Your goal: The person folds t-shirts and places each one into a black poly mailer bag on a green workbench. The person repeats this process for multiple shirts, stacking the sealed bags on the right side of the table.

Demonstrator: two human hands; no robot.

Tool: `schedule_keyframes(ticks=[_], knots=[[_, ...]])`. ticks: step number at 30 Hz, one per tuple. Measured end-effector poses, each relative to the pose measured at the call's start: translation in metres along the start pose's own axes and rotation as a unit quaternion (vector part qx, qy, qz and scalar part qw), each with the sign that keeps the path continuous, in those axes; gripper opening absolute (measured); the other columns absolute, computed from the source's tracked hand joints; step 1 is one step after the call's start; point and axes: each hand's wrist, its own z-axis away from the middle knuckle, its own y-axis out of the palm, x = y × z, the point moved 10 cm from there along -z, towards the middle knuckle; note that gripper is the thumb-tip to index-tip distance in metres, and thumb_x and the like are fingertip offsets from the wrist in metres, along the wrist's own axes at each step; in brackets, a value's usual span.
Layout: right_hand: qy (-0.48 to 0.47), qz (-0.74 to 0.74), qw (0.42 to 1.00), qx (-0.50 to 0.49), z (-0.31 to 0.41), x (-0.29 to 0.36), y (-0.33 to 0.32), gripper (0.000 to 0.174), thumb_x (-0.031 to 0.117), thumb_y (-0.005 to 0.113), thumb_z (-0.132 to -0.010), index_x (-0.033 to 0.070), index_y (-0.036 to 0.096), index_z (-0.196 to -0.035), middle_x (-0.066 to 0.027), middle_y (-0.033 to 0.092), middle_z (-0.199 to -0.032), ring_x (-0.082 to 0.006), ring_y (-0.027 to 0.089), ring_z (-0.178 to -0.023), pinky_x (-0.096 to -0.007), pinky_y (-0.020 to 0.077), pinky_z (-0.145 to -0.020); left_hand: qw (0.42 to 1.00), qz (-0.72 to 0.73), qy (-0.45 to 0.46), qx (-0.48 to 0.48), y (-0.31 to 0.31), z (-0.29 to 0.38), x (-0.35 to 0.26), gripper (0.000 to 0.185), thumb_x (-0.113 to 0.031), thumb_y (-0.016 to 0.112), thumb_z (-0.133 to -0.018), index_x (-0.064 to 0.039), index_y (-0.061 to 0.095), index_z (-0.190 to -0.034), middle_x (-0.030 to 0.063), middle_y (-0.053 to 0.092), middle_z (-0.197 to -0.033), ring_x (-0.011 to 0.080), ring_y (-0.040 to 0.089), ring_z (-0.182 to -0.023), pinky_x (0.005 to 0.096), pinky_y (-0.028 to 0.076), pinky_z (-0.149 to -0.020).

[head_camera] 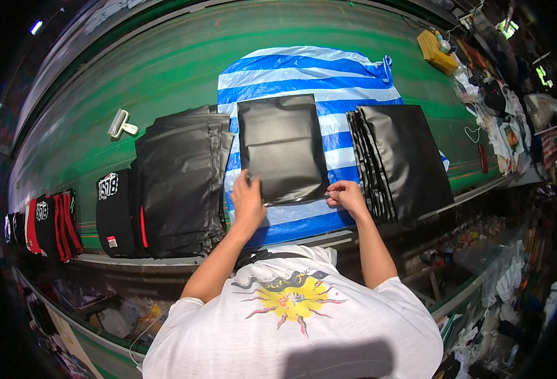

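Note:
A black plastic bag (280,147), flat and glossy with a crease across it, lies before me on a blue-and-white striped plastic sheet (302,71). My left hand (249,196) is at its near left corner, slightly blurred, with fingers apart. At the near right corner, my right hand (346,196) pinches the bag's edge between thumb and fingertips. To the left rests a stack of black plastic bags (181,175), and to the right a fanned stack of filled-looking black bags (401,151). What the middle bag contains is hidden.
Folded black garments (117,208) with printed lettering lie left of the bags, and red and black ones (53,222) farther left. A white-handled roller (122,124) sits on the green table (174,80). A yellow box (435,52) and piled clutter occupy the right end.

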Motion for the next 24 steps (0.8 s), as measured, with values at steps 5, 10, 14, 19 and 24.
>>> schedule_keyframes(ticks=[5,10,14,19,24], knots=[[0.047,0.014,0.999,0.014,0.001,0.009,0.003,0.013,-0.007,0.064,-0.087,-0.007,0.070,-0.099,-0.0117,0.069,-0.079,-0.0167,0.067,-0.058,-0.0276,0.0534,-0.051,0.966,0.032,0.251,0.054,0.040,0.005,-0.093,0.046,-0.008,0.075,-0.074,-0.007,0.064,-0.118,0.0131,0.059,-0.114,0.0342,0.056,-0.111,0.0471,0.043,-0.093],[0.068,-0.047,0.996,0.038,0.005,0.015,0.006,0.010,-0.006,0.064,-0.087,-0.004,0.069,-0.095,-0.0096,0.067,-0.074,-0.0157,0.062,-0.054,-0.0271,0.0489,-0.048,0.921,0.017,0.388,-0.019,0.075,0.007,-0.155,0.021,-0.014,0.071,-0.079,-0.007,0.063,-0.098,0.0081,0.057,-0.096,0.0277,0.057,-0.096,0.0402,0.045,-0.083],[0.057,-0.056,0.996,0.030,0.005,0.014,0.002,0.011,-0.006,0.065,-0.087,-0.004,0.068,-0.097,-0.0078,0.064,-0.072,-0.0137,0.057,-0.052,-0.0274,0.0429,-0.046,0.907,0.026,0.419,-0.034,0.076,0.007,-0.162,0.012,-0.014,0.066,-0.079,-0.007,0.063,-0.089,0.0078,0.056,-0.091,0.0266,0.058,-0.090,0.0384,0.048,-0.079],[0.062,-0.035,0.997,0.038,0.009,0.023,0.008,0.017,-0.006,0.066,-0.087,-0.001,0.063,-0.103,-0.0040,0.058,-0.068,-0.0108,0.049,-0.051,-0.0274,0.0334,-0.045,0.926,-0.020,0.376,-0.010,0.067,0.008,-0.134,0.007,-0.012,0.063,-0.079,-0.006,0.061,-0.082,0.0096,0.057,-0.089,0.0278,0.059,-0.088,0.0407,0.050,-0.079],[0.074,-0.033,0.997,0.017,0.012,0.023,-0.007,0.021,-0.008,0.062,-0.085,0.004,0.059,-0.102,-0.0028,0.054,-0.067,-0.0110,0.045,-0.050,-0.0276,0.0283,-0.044,0.950,-0.053,0.308,0.000,0.031,0.025,-0.071,0.006,-0.010,0.063,-0.078,-0.005,0.060,-0.078,0.0104,0.057,-0.087,0.0293,0.060,-0.088,0.0412,0.051,-0.079]])
